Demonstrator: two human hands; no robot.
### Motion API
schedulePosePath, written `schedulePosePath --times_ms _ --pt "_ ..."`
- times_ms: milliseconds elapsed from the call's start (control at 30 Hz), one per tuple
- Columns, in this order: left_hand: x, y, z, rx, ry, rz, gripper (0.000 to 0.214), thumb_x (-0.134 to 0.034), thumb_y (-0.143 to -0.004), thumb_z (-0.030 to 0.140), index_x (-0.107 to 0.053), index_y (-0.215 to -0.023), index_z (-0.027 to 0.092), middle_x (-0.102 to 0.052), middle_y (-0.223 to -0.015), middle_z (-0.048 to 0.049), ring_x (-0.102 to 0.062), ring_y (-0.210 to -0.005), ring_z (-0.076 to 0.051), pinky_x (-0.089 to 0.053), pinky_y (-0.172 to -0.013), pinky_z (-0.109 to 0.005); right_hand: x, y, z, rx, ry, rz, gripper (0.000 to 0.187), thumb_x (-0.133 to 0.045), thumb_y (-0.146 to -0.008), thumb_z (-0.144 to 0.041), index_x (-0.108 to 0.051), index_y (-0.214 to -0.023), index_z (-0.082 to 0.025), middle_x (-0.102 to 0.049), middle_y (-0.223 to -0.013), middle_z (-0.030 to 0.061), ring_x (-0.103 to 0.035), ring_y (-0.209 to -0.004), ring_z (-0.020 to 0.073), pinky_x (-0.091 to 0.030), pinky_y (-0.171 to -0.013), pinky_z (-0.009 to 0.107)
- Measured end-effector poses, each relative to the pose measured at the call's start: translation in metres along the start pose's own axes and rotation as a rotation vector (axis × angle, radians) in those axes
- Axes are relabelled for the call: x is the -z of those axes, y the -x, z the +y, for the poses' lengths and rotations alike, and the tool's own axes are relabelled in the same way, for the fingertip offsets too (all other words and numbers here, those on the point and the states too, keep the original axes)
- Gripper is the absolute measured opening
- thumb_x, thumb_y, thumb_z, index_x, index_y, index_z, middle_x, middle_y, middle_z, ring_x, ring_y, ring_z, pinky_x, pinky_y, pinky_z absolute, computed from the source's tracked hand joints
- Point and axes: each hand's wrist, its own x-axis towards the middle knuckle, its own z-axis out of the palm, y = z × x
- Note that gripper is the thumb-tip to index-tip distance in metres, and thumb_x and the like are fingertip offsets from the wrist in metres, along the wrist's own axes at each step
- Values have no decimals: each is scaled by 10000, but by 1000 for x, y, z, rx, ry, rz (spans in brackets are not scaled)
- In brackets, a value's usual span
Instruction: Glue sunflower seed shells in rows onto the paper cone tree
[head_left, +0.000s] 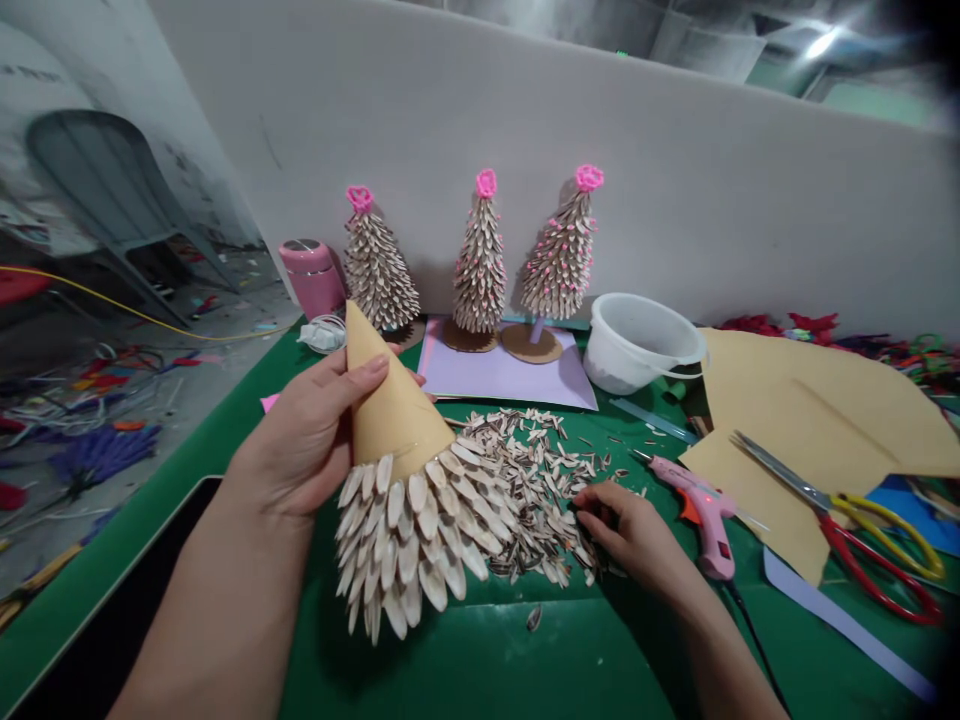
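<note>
My left hand point(315, 425) is wrapped round a tan paper cone point(394, 420), tip up and tilted. Overlapping rows of pale seed shells point(416, 515) cover its lower part, while the upper part is bare. My right hand point(619, 525) reaches into a pile of striped sunflower seed shells point(536, 480) on the green table. Its thumb and fingertips are pinched together at the pile's right edge; whether a shell is between them is too small to see. A pink glue gun point(701, 510) with a lit red light lies just right of that hand.
Three shell-covered trees point(480, 265) with pink tops stand at the back by a white partition. A white bucket point(637, 345) is right of them. Scissors point(847, 520) lie on tan paper point(795, 400) at the right. A pink lidded container point(311, 280) stands at back left.
</note>
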Motion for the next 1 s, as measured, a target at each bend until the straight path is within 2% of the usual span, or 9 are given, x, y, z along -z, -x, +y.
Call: schedulePosePath --times_ms 167,367,567,667,800,867,1000 --pt "-4 2 0 15 -20 15 291 -649 -644 233 -536 -892 131 -675 -700 -81 -637 -597 -236 -534 -566 -408 -4 1 -15 18 7 -53 105 -513 -781 -265 -600 -789 -206 -581 -717 4 -518 -631 138 -381 -572 242" --pt "-9 3 -3 18 -28 -4 229 -625 -689 222 -518 -872 137 -668 -692 -72 -634 -612 -214 -520 -594 -364 -15 0 -25 24 -37 -34 89 -551 -755 -264 -605 -703 -215 -550 -693 -6 -480 -617 134 -323 -567 248" --pt "-9 5 -4 -12 -24 -23 171 -606 -731 202 -541 -883 157 -662 -701 -30 -621 -625 -156 -499 -586 -274 -12 -2 -21 -15 -350 36 165 -559 -772 -343 -588 -719 -190 -570 -733 16 -520 -696 152 -383 -649 271" --pt "-9 6 -6 -13 -11 -32 164 -605 -736 209 -550 -880 156 -655 -695 -25 -610 -621 -138 -488 -586 -249 -11 -3 -19 -83 -567 99 222 -551 -783 -400 -538 -758 -180 -556 -702 7 -509 -632 125 -395 -587 246" --pt "-16 6 -11 5 -2 -7 242 -656 -683 211 -552 -897 164 -645 -703 -15 -602 -628 -131 -485 -604 -241 -12 -2 -22 -136 -811 141 228 -588 -773 -382 -477 -882 -215 -553 -698 -22 -505 -602 93 -386 -540 202" --pt "-21 6 -16 34 9 -18 271 -674 -660 209 -550 -898 166 -636 -703 -7 -595 -620 -123 -481 -601 -234 -11 -1 -26 -135 -893 156 246 -604 -767 -366 -458 -921 -242 -543 -685 -39 -500 -604 86 -378 -525 184" --pt "-28 6 -25 87 21 -73 287 -677 -667 227 -541 -913 167 -622 -716 -2 -586 -625 -115 -474 -601 -231 -6 1 -36 -125 -961 209 186 -634 -750 -351 -518 -841 -238 -530 -698 -47 -465 -590 63 -375 -515 159"
